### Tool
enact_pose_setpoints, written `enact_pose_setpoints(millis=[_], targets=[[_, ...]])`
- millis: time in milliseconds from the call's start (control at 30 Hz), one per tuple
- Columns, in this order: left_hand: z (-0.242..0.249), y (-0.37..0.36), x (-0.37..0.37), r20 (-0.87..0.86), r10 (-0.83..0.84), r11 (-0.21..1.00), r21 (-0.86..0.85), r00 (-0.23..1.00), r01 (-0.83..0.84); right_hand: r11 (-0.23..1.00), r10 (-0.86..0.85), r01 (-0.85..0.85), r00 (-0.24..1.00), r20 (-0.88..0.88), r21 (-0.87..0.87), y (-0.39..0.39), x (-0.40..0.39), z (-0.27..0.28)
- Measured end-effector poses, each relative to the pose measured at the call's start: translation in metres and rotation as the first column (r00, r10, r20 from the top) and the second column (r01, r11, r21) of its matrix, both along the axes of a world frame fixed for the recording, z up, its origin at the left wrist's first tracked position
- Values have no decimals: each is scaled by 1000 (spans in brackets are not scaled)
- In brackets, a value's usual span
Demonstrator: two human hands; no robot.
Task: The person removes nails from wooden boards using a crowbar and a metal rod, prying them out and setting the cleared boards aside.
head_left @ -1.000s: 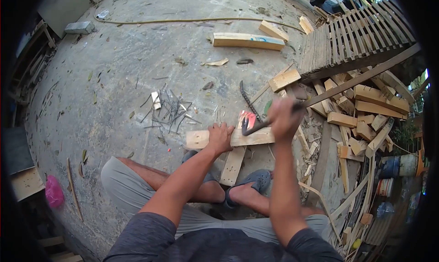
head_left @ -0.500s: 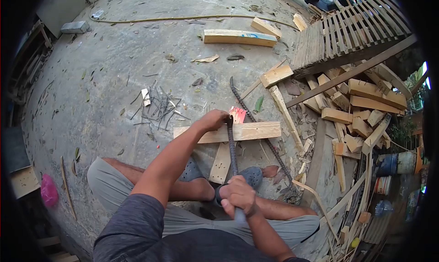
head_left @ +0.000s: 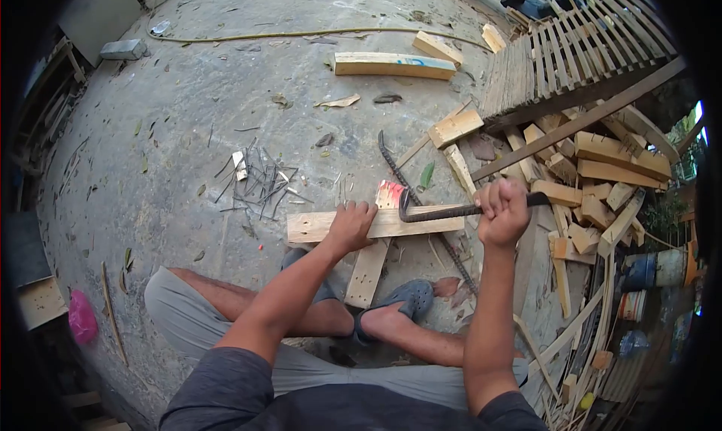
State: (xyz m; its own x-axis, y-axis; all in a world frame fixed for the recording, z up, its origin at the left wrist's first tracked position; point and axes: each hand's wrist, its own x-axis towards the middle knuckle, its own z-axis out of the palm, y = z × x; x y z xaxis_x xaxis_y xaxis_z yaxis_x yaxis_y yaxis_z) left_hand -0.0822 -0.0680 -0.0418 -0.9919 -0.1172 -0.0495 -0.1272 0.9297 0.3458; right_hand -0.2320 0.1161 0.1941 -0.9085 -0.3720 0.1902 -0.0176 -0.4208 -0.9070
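My right hand (head_left: 504, 211) is wrapped around a dark pry bar (head_left: 444, 214), which lies nearly level above the planks. Its hooked end meets the wood by a red-painted patch. My left hand (head_left: 352, 226) holds the upper wooden plank (head_left: 308, 227), fingers over its far edge. That plank lies crosswise over a second plank (head_left: 368, 271), whose red-marked end (head_left: 388, 195) shows beyond it; the middle of the second plank is hidden. A second dark ribbed bar (head_left: 389, 159) runs along the ground and passes beneath the upper plank.
Loose nails (head_left: 263, 179) lie in a heap at the left. Wood offcuts (head_left: 594, 198) are piled at the right beside a slatted wooden frame (head_left: 587, 47). A thick beam (head_left: 395, 65) and a yellow hose (head_left: 301, 34) lie farther off. My clog (head_left: 412, 299) rests near the planks.
My right hand has swung the pry bar from pointing toward me to pointing right. My left hand has left the bar's hooked end and moved down-left onto the plank.
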Motion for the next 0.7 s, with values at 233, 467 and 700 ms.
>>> enact_pose_setpoints(millis=[233,467,700], targets=[[6,-13,-17,25,-28,999,-35,999,29,990,70,-92,979,190,108,-40,-68,16],[7,-40,-43,-40,-52,998,-43,998,50,972,94,-137,971,219,191,-73,-87,25],[11,-47,-60,28,-50,997,-53,998,51,931,95,-175,964,249,321,-115,-121,14]])
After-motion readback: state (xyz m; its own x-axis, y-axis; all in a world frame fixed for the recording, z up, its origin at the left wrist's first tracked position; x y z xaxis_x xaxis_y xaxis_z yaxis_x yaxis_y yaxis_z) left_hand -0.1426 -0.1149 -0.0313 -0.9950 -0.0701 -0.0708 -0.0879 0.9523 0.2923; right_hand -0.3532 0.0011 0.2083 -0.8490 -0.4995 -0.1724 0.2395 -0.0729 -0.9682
